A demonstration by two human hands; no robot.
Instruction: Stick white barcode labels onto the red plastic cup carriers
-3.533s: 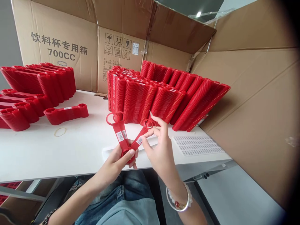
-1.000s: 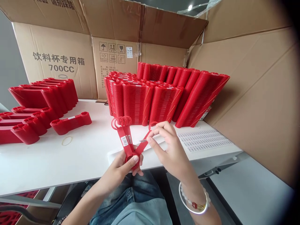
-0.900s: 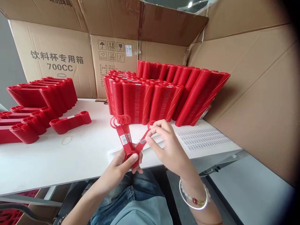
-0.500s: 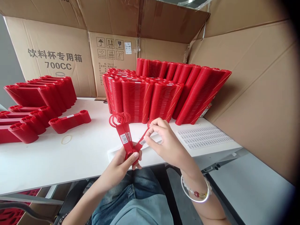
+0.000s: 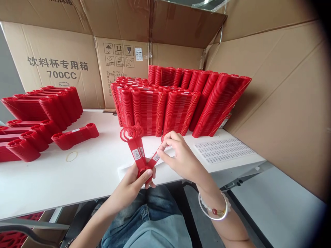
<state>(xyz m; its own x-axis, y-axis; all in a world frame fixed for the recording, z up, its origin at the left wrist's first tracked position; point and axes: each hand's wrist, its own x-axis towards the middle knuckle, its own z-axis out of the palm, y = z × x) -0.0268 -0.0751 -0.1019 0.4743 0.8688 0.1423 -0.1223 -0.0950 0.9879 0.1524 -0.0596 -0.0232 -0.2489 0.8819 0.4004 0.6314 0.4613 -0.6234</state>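
Note:
My left hand [image 5: 141, 177] is closed around the lower ends of several red plastic strips [image 5: 133, 145] with ring-shaped ends, fanned out above the table's front edge. White barcode labels [image 5: 136, 154] show on them. One strip [image 5: 153, 161] leans to the right, apart from the others, with its own barcode label [image 5: 156, 157]. My right hand [image 5: 178, 155] is closed at the upper part of that strip, thumb and fingers beside the label. The fingers partly hide the strip's far ring.
Tall stacks of the same red strips [image 5: 147, 110] stand behind my hands. Shorter stacks [image 5: 57, 106] are at left, with one bundle [image 5: 75, 136] and a rubber band [image 5: 71, 156] nearby. A label sheet [image 5: 224, 150] lies at right. Cardboard [image 5: 271, 86] encloses the white table [image 5: 85, 179].
The view has shifted slightly, so the stacks appear a little further left. Both hands keep nearly the same pose on the strips.

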